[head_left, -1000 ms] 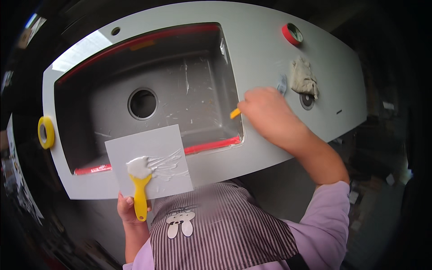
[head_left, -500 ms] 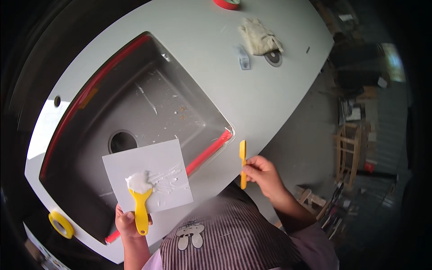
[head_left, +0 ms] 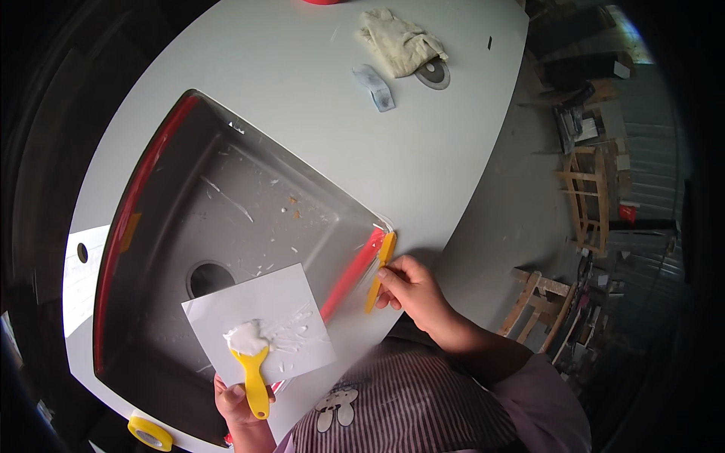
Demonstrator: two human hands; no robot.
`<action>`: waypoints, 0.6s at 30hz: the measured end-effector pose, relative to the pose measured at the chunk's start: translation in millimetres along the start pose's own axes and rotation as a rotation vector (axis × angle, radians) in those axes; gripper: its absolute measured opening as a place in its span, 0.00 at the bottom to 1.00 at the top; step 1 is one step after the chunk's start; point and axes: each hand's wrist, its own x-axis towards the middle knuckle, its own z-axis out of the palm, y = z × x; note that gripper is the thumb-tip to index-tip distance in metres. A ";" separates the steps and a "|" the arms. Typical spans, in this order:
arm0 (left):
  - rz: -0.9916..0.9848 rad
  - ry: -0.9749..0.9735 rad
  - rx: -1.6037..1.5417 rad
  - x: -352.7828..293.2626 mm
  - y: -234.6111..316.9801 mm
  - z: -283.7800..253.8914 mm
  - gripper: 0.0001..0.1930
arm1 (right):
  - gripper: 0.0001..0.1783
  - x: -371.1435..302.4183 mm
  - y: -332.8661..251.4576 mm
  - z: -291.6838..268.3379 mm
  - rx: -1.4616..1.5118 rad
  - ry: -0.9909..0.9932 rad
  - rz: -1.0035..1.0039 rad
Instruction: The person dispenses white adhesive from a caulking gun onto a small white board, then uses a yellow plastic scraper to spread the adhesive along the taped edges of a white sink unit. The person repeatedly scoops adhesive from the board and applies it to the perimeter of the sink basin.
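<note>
My left hand (head_left: 238,404) is closed on the lower edge of a white square sheet (head_left: 276,294), with the thumb on the handle of a yellow putty knife (head_left: 255,381) lying on it. A lump of white paste (head_left: 245,336) covers the putty knife's blade, and smears spread to the right. Between the thumb and fingers of my right hand (head_left: 415,294) is a slim yellow spatula (head_left: 386,253). Its tip meets the near right corner of the grey sink (head_left: 294,147), beside red tape (head_left: 349,279) along the rim. White paste shows at that corner.
The sink is set into a white countertop (head_left: 430,166). Toward the back lie a cream cloth (head_left: 400,41), a grey disc (head_left: 436,74) and a small bluish packet (head_left: 375,89). A yellow tape roll (head_left: 149,434) sits at the near left edge. Wooden frames (head_left: 589,196) stand on the right.
My right hand has moved left, bringing the spatula from beside the counter edge onto the sink corner. The left hand still holds the sheet and putty knife. The whole view has shifted.
</note>
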 end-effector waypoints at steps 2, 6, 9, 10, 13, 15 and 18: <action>-0.004 0.001 -0.001 3.8 2.1 1.0 0.26 | 0.13 1.2 -0.3 1.2 -0.015 0.002 0.005; -0.016 0.014 -0.010 7.5 4.9 3.8 0.26 | 0.14 4.0 0.0 1.4 -0.042 0.020 0.008; -0.024 0.002 -0.031 9.6 5.3 5.9 0.26 | 0.16 5.3 -2.9 3.3 -0.040 0.043 0.042; -0.028 0.001 -0.036 9.9 5.2 5.2 0.26 | 0.17 5.1 -5.9 4.7 -0.042 0.050 0.061; -0.038 -0.003 -0.044 10.9 6.2 3.4 0.26 | 0.19 0.8 -15.5 9.3 -0.013 0.032 0.133; -0.046 -0.008 -0.044 12.1 7.0 4.8 0.27 | 0.20 -2.2 -19.0 11.5 0.060 0.004 0.194; -0.044 0.007 -0.035 12.3 7.3 3.2 0.27 | 0.18 -9.7 -26.5 18.0 0.168 -0.005 0.293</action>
